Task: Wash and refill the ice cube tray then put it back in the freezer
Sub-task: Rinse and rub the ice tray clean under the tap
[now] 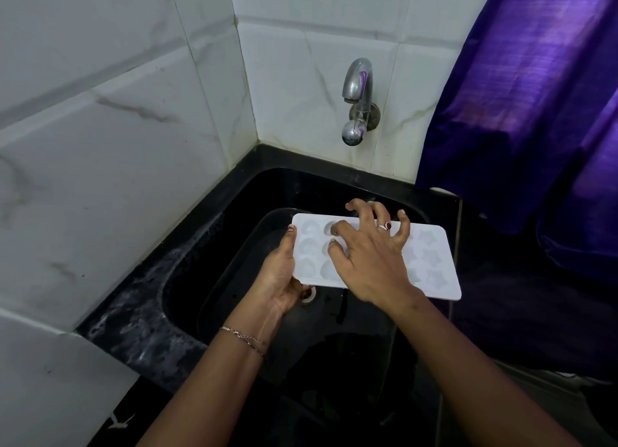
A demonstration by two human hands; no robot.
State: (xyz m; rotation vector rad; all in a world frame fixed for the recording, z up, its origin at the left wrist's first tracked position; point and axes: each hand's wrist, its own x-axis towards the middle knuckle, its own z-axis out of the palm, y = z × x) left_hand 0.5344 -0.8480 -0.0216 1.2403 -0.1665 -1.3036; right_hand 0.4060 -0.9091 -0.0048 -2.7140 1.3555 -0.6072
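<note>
Tray over sink: my left hand grips its 9 o'clock edge, right hand spread on top. Washing underway, I judge; refill and freezer remain.

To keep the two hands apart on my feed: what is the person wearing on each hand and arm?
The left hand carries a thin silver chain bracelet at the wrist. The right hand wears a silver ring with a dark red stone. Both forearms are bare: no sleeves, no gloves.
</note>
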